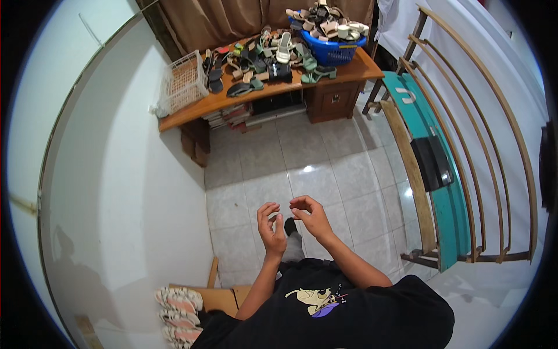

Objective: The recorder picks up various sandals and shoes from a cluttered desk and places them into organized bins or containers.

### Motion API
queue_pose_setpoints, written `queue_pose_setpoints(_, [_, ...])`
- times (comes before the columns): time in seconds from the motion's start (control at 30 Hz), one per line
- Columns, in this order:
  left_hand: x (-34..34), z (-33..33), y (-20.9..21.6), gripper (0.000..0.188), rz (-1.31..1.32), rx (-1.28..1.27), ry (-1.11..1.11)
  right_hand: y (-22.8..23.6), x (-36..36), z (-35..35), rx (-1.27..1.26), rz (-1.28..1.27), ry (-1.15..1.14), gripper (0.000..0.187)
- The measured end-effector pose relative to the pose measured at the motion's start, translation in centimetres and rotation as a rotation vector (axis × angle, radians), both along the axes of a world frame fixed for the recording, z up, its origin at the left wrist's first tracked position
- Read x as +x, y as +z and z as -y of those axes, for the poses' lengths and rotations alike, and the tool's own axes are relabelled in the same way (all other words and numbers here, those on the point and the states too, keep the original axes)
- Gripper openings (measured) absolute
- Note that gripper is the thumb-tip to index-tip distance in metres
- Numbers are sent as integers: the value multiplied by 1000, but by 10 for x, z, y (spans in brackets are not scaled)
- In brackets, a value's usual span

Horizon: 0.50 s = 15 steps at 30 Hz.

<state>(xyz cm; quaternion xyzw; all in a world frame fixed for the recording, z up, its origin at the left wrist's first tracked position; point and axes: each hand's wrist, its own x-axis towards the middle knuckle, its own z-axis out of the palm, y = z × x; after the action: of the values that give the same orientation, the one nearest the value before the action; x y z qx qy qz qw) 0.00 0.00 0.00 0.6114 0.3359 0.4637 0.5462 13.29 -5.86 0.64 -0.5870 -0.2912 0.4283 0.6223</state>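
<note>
Both my hands are raised in front of my body over the tiled floor, and neither holds anything. My left hand point(271, 228) has its fingers curved and its thumb apart from them. Close beside it, my right hand point(310, 216) is bent inward, its fingers loosely curled toward the left. A small gap separates the fingertips of the two hands. Beyond them, out of reach, a wooden desk point(226, 109) carries a heap of sandals point(256, 61). More sandals overfill a blue plastic basket point(334, 53) at the desk's right end.
A white plastic crate point(185, 82) stands at the desk's left end by the wall. Along the right side runs a wooden rack point(485, 145) with a teal board point(456, 215) and a black item point(430, 163) on it. Patterned shoes point(177, 308) sit near a cardboard piece point(220, 298) at lower left.
</note>
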Motion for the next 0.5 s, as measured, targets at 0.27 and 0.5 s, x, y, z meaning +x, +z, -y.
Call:
queue_pose_setpoints(0.27, [109, -180, 48, 24, 65, 115, -68, 40, 106, -177, 106, 26, -69, 19])
queue_pose_setpoints(0.5, [172, -274, 36, 24, 15, 127, -68, 28, 163, -283, 66, -157, -119, 17])
